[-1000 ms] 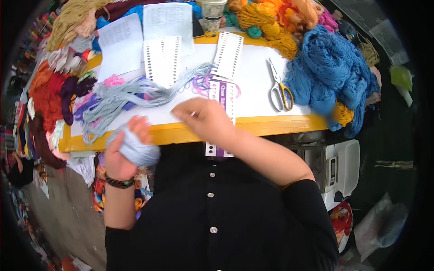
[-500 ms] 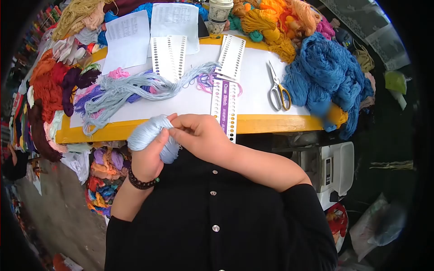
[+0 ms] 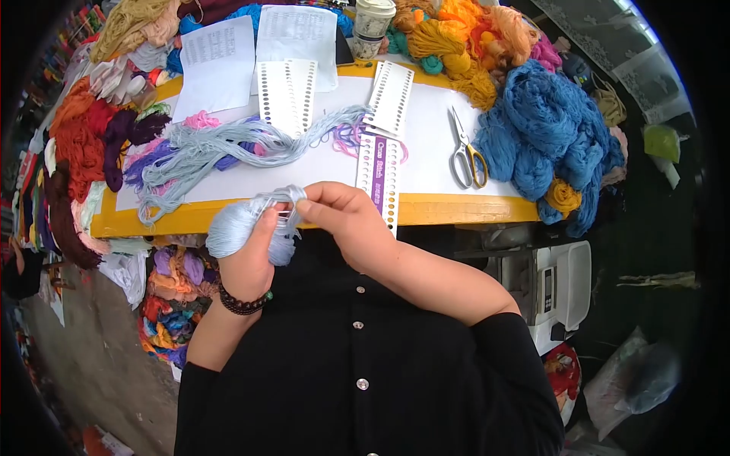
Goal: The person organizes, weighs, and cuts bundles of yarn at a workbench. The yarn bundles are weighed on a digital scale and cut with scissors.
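A pale blue skein of thread point(image 3: 233, 229) is in my left hand point(image 3: 248, 267), which has a dark beaded bracelet at its wrist. The thumb presses on the skein just in front of the table edge. My right hand point(image 3: 346, 220) pinches a loop of the same thread between thumb and fingers, at the skein's upper right side. Behind them on the white board lie long grey-blue strands point(image 3: 220, 152) over purple and pink ones. A purple-and-white punched card point(image 3: 378, 178) is just beyond my right hand.
Scissors point(image 3: 464, 152) lie right of the punched cards point(image 3: 391, 95). Blue yarn point(image 3: 547, 114) is heaped at the right, orange yarn point(image 3: 449, 38) at the back. Printed sheets point(image 3: 217, 68) and a cup point(image 3: 372, 26) stand farther back. Red yarn point(image 3: 80, 163) is at the left.
My right hand has drawn a loop of strands up from the skein, and its fingers have risen slightly. The skein in my left hand has shifted a little left and up.
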Demonstrator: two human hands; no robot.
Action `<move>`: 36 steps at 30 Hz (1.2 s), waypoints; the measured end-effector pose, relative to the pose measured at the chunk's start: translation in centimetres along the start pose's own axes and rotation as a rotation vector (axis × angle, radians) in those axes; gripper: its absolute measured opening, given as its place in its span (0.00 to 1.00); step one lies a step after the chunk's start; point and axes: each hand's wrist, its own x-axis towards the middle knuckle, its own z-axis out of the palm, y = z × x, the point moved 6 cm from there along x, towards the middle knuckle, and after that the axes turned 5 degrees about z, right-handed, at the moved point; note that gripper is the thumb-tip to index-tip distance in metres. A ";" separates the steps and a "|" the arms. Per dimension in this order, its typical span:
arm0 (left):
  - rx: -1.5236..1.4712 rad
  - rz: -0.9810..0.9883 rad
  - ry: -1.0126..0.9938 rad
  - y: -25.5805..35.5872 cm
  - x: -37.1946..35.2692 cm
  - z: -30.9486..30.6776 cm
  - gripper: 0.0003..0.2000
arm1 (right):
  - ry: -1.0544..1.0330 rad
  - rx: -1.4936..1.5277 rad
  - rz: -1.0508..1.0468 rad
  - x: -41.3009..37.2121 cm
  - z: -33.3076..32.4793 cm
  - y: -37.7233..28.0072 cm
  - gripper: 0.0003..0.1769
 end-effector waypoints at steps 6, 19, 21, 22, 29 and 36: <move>-1.039 -0.205 -0.250 4.0 0.9 -5.4 0.06 | -0.336 0.477 0.108 -3.0 0.3 -4.6 0.08; 0.005 -0.167 1.016 -3.5 -3.8 -59.7 0.07 | 0.381 -0.340 -0.777 -28.1 -11.5 -31.4 0.11; 0.210 -0.440 1.064 -4.3 -5.1 -60.2 0.07 | 0.402 -0.262 -0.850 -31.7 -12.5 -34.6 0.11; 0.272 -0.471 1.052 -4.6 -5.4 -59.5 0.07 | 0.557 -0.228 -0.939 -34.2 -13.6 -36.0 0.10; 0.359 -0.588 0.880 -10.8 -3.9 -50.6 0.07 | 0.690 -0.124 -0.964 -42.4 -11.0 -41.2 0.23; 0.400 -0.669 0.693 -15.9 -0.9 -42.7 0.08 | 1.085 -0.256 -1.140 -51.0 -19.2 -44.5 0.21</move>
